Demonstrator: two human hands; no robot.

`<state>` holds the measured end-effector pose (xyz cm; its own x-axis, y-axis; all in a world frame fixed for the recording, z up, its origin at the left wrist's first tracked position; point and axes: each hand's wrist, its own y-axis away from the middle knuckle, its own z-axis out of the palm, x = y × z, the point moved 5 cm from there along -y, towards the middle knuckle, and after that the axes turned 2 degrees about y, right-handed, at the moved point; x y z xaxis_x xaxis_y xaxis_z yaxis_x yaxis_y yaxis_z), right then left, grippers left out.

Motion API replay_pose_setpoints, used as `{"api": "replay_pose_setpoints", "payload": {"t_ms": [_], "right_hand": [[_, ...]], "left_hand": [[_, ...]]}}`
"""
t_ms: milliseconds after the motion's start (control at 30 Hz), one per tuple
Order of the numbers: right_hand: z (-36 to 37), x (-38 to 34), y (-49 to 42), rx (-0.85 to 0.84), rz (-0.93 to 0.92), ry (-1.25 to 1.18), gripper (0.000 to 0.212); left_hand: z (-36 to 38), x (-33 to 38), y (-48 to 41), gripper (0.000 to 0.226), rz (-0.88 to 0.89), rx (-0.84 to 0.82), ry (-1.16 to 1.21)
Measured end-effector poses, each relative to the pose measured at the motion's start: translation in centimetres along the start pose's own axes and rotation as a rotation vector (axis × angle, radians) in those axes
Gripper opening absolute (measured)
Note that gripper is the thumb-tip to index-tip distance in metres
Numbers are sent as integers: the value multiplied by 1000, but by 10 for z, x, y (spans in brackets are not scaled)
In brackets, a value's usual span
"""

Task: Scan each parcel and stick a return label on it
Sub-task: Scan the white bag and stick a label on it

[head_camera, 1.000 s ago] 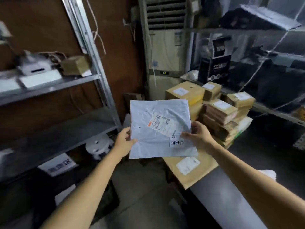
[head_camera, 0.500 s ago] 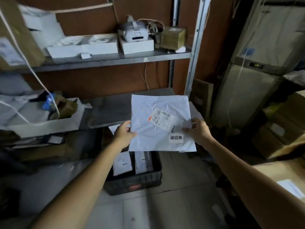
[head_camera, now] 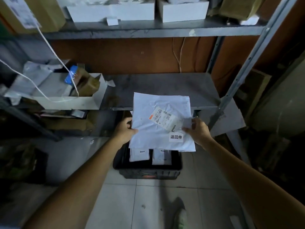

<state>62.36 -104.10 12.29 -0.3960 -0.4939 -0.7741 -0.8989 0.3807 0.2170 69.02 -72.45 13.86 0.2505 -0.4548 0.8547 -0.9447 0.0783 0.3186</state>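
Parcel, a white mailer with return label stuck near its right edge, we hold over the black crate on the floor, left hand and right hand each pinching a side edge.

A single view, wide-angle, worn on the person's head; it faces forward and steeply down, close to the metal shelving straight ahead; the black crate and tiled floor lie lower in frame.
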Motion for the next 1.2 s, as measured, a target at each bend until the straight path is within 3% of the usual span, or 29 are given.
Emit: {"api": "replay_pose_setpoints", "payload": {"t_ms": [300,933,1200], "right_hand": [[106,57,-101,-148,58,36,51],[414,350,-264,-166,298,176,47],[469,412,-310,-212,302,294,50]], "left_hand": [[28,-104,-113,52,-124,59,-89],[165,-490,-368,48,-297,-142,-109],[207,-556,-402,44,-294,-172,-168]]}}
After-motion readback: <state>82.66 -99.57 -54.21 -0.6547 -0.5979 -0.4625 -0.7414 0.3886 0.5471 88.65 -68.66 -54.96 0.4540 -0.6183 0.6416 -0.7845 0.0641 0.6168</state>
